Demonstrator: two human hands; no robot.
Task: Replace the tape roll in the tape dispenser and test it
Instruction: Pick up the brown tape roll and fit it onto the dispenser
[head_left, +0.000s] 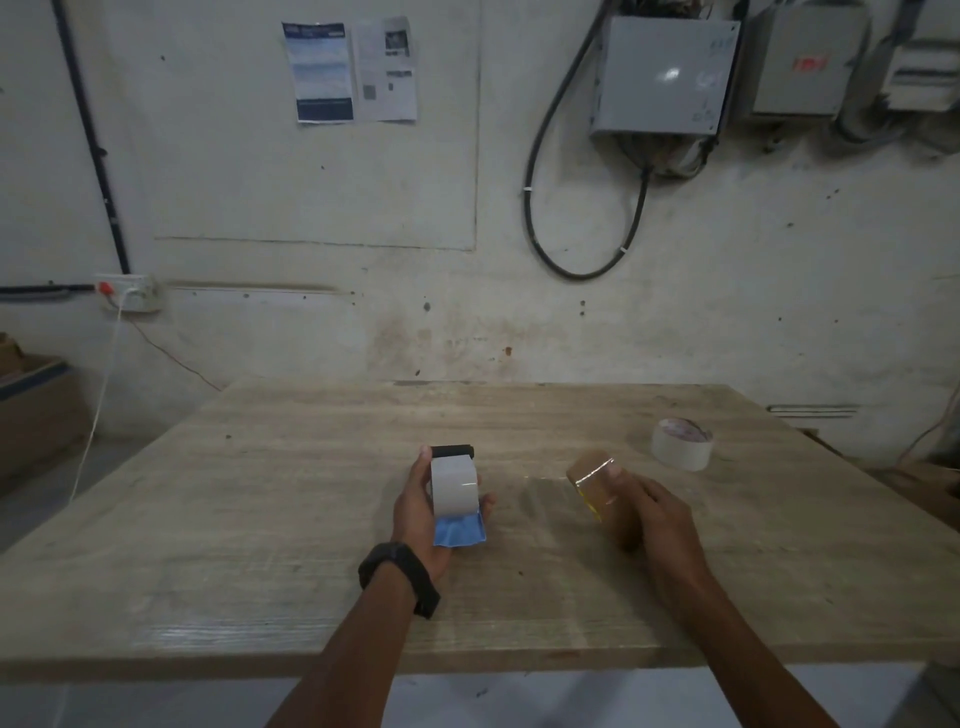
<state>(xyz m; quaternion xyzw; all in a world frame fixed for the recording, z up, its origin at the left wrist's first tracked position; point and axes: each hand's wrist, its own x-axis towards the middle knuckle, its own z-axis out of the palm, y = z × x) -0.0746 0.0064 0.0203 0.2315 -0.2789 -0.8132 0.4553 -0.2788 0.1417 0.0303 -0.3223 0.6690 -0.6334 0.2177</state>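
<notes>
My left hand (415, 512) grips a tape dispenser (457, 493) with a blue handle, a black front roller and a pale tape roll mounted in it, held just above the wooden table (311, 519). My right hand (657, 512) is to its right and holds the free end of a clear tape strip (589, 480), which looks stretched out from the dispenser; the strip is glossy and crumpled at my fingertips. A second, whitish tape roll (681, 443) lies flat on the table at the far right, apart from both hands.
A black watch sits on my left wrist (399, 578). The table's front edge runs close to my body. The wall behind carries a grey electrical box (665, 75), looping cables, and a socket (130, 292) with a white cord. Cardboard boxes (31, 410) stand at the left.
</notes>
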